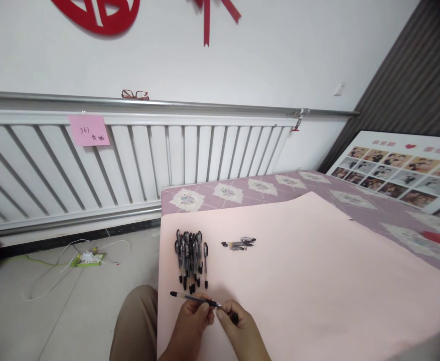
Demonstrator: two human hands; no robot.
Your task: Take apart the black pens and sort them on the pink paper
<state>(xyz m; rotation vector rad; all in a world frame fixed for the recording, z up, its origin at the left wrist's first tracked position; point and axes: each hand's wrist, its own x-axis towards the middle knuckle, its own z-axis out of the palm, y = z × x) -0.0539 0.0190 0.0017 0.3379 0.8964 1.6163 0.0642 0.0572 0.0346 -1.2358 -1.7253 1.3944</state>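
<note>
My left hand [191,321] is closed around the barrel of a black pen [189,297] that lies level above the pink sheet [317,281], its back end pointing left. My right hand [242,328] pinches the pen's right end near the tip, and a small dark piece, perhaps the cap, shows between its fingers. Just beyond the hands lies a pile of several black pens [190,258], side by side. Farther right sit a few pen parts [239,243], apart from the pile.
The pink sheet covers a bed with a purple patterned cover [280,188]. A white radiator [129,160] with a pink note [88,130] lines the wall; glasses [134,94] rest on top. A power strip [88,258] lies on the floor. A photo board [400,168] leans at right.
</note>
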